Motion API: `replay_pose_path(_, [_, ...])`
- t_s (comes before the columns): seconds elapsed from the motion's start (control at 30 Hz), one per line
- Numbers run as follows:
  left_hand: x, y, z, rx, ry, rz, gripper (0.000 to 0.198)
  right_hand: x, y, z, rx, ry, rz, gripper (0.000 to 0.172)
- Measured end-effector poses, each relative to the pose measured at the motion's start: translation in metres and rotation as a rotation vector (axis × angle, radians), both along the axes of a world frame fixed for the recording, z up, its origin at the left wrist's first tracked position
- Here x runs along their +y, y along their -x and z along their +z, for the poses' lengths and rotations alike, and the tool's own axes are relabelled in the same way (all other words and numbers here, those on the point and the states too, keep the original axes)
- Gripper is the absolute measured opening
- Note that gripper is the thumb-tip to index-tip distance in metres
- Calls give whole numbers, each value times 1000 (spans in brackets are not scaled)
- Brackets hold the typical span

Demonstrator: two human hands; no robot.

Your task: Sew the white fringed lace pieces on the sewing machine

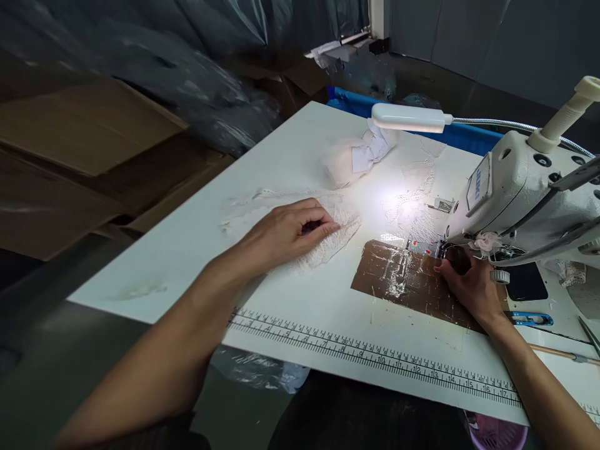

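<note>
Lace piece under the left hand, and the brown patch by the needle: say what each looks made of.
Lace piece: thin white openwork fabric, matte and semi-sheer. Brown patch: probably glossy packing tape or plastic film, since it glares and wrinkles under the lamp.

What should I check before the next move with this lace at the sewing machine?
1. Left hand on the white lace: ok, fingers curled on it, lace lying on the table.
2. Right hand at the sewing machine foot: ok, resting on the brown taped patch.
3. Right fingers clear of the needle: cannot tell, the hand hides it.
4. Lamp lit over the work: ok.
5. Lace fed under the foot: cannot tell, glare washes it out.
6. Blue snips within reach: ok, just right of the right wrist.
</note>
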State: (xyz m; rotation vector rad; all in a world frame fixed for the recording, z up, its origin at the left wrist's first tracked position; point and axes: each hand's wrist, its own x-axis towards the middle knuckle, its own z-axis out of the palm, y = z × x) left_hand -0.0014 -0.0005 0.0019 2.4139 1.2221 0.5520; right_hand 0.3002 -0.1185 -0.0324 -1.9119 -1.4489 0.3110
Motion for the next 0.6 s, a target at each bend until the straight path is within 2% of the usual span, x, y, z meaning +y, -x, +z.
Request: replay_pose_path(0.6, [-1, -1, 1, -16, 41, 24, 33, 0, -2, 3, -35, 51, 24, 24])
